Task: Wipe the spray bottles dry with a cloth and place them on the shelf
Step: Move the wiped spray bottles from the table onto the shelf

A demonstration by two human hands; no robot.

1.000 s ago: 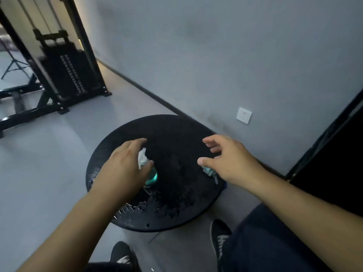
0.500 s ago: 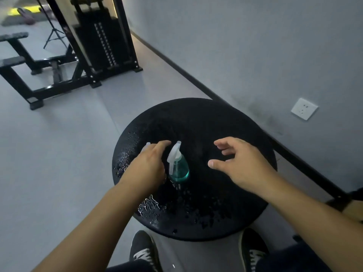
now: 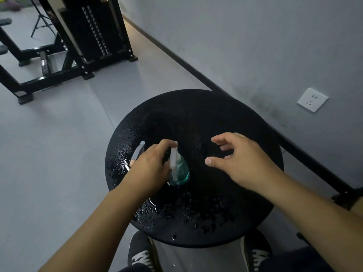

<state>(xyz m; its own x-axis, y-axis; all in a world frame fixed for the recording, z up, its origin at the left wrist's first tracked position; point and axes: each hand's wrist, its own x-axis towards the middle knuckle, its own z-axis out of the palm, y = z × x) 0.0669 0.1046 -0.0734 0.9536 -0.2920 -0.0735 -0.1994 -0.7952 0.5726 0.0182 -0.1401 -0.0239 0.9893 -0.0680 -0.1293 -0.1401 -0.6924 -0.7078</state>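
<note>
On the wet round black table [image 3: 225, 118] a teal spray bottle [image 3: 179, 169] stands upright near the middle, and the left hand [image 3: 149, 167] sits just beside its left flank – fingers curled, though whether they grip anything cannot be told. A second white spray head [image 3: 138, 152] pokes out at the hand's far left. The right hand [image 3: 241, 163] hovers to the right, fingers spread, holding nothing.

The left hand [image 3: 149, 169] covers a second spray bottle [image 3: 137, 152]; only its white trigger head shows beyond the fingers.
</note>
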